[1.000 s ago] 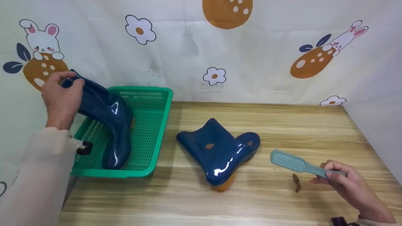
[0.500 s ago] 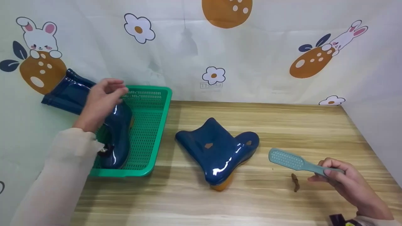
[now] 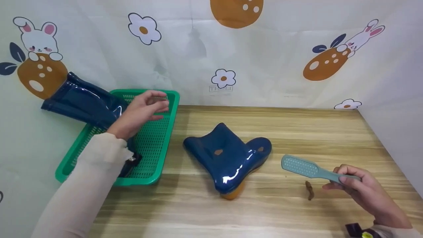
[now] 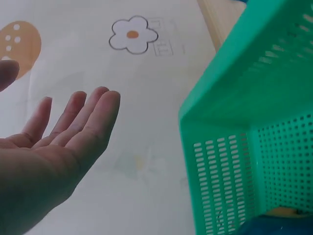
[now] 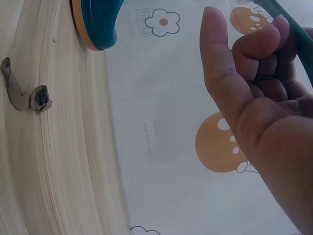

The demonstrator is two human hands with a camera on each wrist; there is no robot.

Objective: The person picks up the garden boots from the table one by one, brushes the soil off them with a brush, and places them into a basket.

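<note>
The left hand (image 3: 140,112) has released the boot (image 3: 87,100), now propped in the basket (image 3: 142,181), leaving its fingers apart and free; the right hand's (image 3: 365,193) stay clamped on the file (image 3: 300,166).

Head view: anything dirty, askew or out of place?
Yes: the middle boot lies on its side, two brown patches, perhaps dirt, marring its glossy blue; a stray brown lump lies on the table near the right hand.

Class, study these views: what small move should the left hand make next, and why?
Probably reach to steady the blue boot on the table: it shows brown patches, the left hand holds nothing, and the right hand grips the green paddle-like tool.
</note>
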